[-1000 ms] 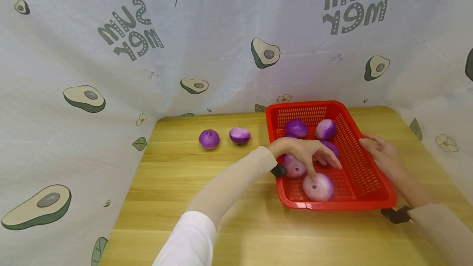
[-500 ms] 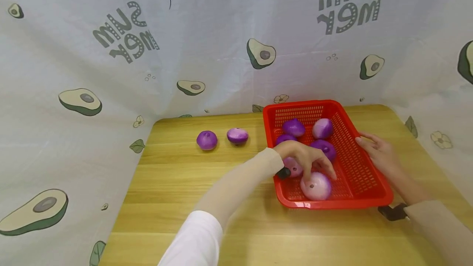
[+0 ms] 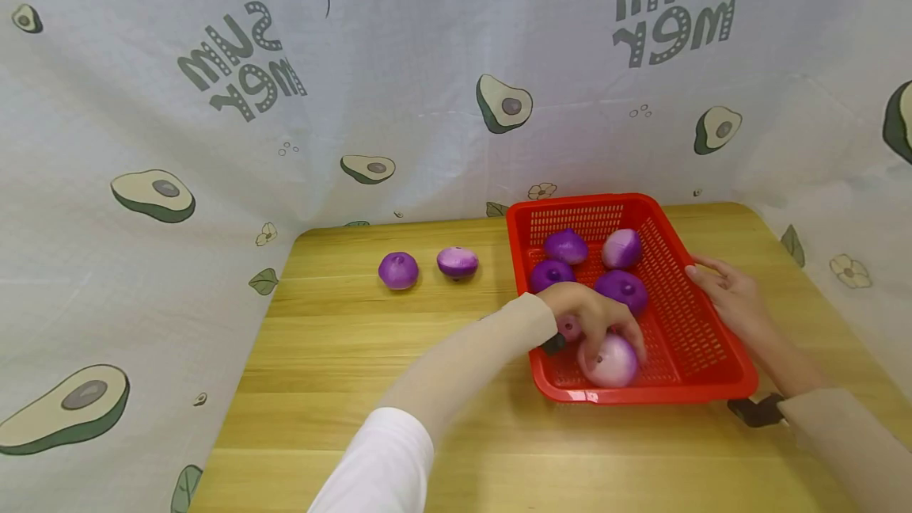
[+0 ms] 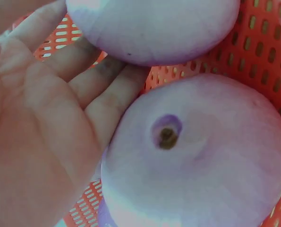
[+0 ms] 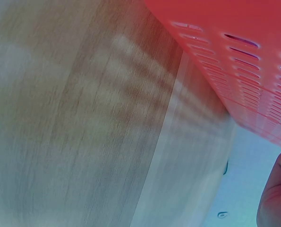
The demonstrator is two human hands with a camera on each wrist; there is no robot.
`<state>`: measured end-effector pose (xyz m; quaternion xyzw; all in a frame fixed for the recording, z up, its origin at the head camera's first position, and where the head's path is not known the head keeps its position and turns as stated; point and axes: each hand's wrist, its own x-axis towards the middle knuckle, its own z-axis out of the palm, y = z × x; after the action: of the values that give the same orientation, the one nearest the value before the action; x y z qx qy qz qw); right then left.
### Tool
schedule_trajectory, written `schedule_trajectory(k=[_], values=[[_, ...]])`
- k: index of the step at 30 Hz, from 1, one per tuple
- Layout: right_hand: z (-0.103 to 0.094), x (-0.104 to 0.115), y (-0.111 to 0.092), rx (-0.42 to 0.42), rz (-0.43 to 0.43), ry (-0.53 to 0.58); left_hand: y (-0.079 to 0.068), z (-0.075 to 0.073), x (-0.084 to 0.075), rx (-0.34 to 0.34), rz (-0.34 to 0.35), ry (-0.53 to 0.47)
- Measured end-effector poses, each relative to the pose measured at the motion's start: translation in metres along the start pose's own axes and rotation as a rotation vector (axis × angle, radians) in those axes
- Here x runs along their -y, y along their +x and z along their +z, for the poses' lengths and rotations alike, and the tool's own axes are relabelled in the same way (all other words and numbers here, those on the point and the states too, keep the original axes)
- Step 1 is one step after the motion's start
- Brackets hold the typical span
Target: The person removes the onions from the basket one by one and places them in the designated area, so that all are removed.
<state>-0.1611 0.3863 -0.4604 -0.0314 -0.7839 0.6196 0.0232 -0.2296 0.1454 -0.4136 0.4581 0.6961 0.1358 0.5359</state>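
A pale purple onion (image 3: 614, 362) sits at the front of the red basket (image 3: 641, 396). My left hand (image 3: 594, 313) grips it from above, thumb and fingers bent around its sides. In the left wrist view this onion (image 4: 154, 28) is at the top, against the fingers, and another onion (image 4: 201, 156) with a brown root end lies beside the palm. That neighbour is partly hidden under my hand in the head view. My right hand (image 3: 737, 299) holds the basket's right rim, thumb on top. The right wrist view shows the basket's slotted outer wall (image 5: 253, 71).
Further back in the basket lie several onions, among them a dark purple one (image 3: 621, 292) and a two-toned one (image 3: 622, 248). Left of the basket, two more onions, one dark (image 3: 398, 270) and one paler (image 3: 457, 262), rest on the wooden table (image 3: 321, 386). A patterned cloth (image 3: 427, 62) hangs behind.
My left hand has lowered onto the front onion and its fingers have closed around it. The right hand has kept its hold on the rim. The head view has shifted slightly.
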Motion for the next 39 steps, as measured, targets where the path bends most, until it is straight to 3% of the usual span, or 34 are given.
schedule_trajectory(k=[6,13,21,27,33,39], values=[[0.001,0.000,0.000,-0.003,-0.003,-0.008,0.001,0.002,-0.002,-0.009,-0.018,0.045],[0.001,0.000,0.001,-0.018,-0.003,-0.031,-0.005,-0.001,0.000,-0.040,0.068,0.062],[0.002,0.002,0.000,-0.013,0.027,-0.032,-0.023,-0.013,0.003,-0.149,0.190,0.056],[0.002,0.001,-0.001,-0.019,0.027,-0.073,-0.044,-0.020,0.015,-0.277,0.330,-0.049],[0.001,0.001,-0.001,-0.008,0.021,-0.049,-0.061,-0.026,0.030,-0.463,0.422,-0.115],[0.002,0.001,0.000,0.000,0.016,-0.010,-0.081,-0.029,0.047,-0.663,0.448,-0.189]])
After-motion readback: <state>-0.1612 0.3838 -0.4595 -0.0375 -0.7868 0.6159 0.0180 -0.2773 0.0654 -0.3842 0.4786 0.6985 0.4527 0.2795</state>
